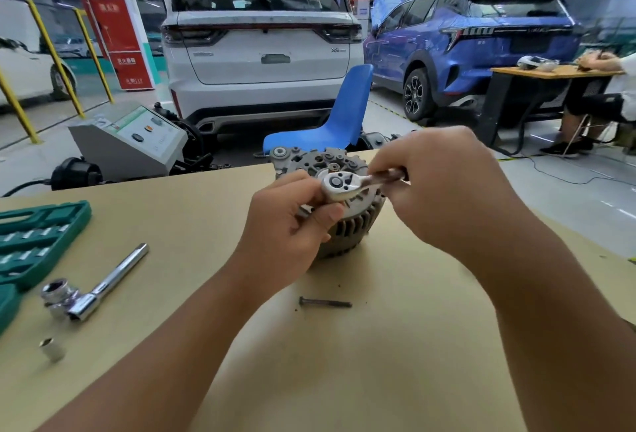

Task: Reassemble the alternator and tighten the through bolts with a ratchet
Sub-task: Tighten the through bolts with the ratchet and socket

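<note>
Alternator [347,225] sits upright just above the middle of the frame, on the tan worktop [378,345], finned grey housing facing the camera and the rear end cap on top. A ratchet [344,185] lies across the top of it, round head over the near-left part of the casing, handle running off to the right.

Left hand [292,225] has its grip curled in tight around the ratchet head, thumb underneath and fingers pinching from the left, so it's holding the head down on the alternator. Right hand [447,191] has its grip closed round the handle, which mostly disappears inside the fist. Whatever socket or bolt head is under the ratchet is hidden, can't tell.

One loose through bolt [325,303] lies flat on the worktop just below the alternator, between the two forearms, with a few dark crumbs around it.

Over at the lower left: a chrome T-bar driver [103,289] with a socket on it, a small loose socket [51,349] below that, and a green socket case [38,239] against the left edge.

Behind the worktop, upper frame: a blue chair [344,115], a white SUV [261,46] and a blue SUV [475,39].
</note>
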Available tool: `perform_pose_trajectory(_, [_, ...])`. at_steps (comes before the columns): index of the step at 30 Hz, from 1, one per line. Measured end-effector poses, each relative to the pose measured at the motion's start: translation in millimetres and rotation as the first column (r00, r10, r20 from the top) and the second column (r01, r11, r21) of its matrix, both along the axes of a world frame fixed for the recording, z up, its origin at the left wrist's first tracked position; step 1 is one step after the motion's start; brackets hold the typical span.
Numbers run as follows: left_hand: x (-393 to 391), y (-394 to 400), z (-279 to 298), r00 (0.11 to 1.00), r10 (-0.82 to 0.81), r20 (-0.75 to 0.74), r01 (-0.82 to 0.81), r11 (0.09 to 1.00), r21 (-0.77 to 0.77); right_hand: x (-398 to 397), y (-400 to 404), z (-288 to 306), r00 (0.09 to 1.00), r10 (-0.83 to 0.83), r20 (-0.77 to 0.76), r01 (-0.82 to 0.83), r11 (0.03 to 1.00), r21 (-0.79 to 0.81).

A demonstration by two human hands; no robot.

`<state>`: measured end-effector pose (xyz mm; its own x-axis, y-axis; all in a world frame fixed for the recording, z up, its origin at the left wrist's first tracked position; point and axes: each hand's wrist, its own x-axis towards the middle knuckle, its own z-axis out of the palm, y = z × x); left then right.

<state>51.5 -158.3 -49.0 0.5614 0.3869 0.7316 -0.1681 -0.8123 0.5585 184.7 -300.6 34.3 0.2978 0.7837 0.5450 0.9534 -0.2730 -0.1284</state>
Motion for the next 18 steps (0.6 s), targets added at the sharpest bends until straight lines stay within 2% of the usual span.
perform_pose_trajectory(4, [1.5, -2.3, 0.6, 0.996, 0.044, 0.082, -0.05, 0.996, 0.077, -23.6, -5.6, 4.3, 0.984, 0.05, -0.173, -0.088, 0.973, -0.215])
perform_pose_trajectory(6, [1.2, -3.6, 3.3, 0.991, 0.061, 0.119, -0.075, 0.99, 0.116, -31.5, -6.9, 5.9, 0.972, 0.066, -0.225, -0.127, 0.954, -0.272])
perform_pose_trajectory(10, [1.1, 3.9, -2.6, 0.999, 0.01, 0.043, -0.013, 0.998, 0.068, -17.0, 9.1, 16.5, 0.998, -0.015, -0.055, 0.004, 0.982, -0.188])
perform_pose_trajectory(13, [1.9, 3.6, -7.5, 0.995, 0.048, 0.089, -0.051, 0.998, 0.032, -11.7, 24.9, 30.3, 0.995, 0.091, -0.035, -0.096, 0.977, -0.191])
perform_pose_trajectory(15, [1.3, 3.1, -7.1, 0.992, 0.059, 0.112, -0.064, 0.997, 0.035, -10.0, 34.4, 40.5, 0.988, 0.133, -0.081, -0.154, 0.91, -0.385])
perform_pose_trajectory(17, [0.9, 3.3, -6.4, 0.991, 0.069, 0.112, -0.077, 0.995, 0.068, -10.6, 43.9, 48.5, 0.977, 0.095, -0.191, -0.194, 0.769, -0.609])
perform_pose_trajectory(18, [1.4, 3.6, -6.5, 0.99, 0.083, 0.115, -0.093, 0.992, 0.086, -7.7, 50.2, 49.9, 0.978, 0.092, -0.185, -0.193, 0.729, -0.657])
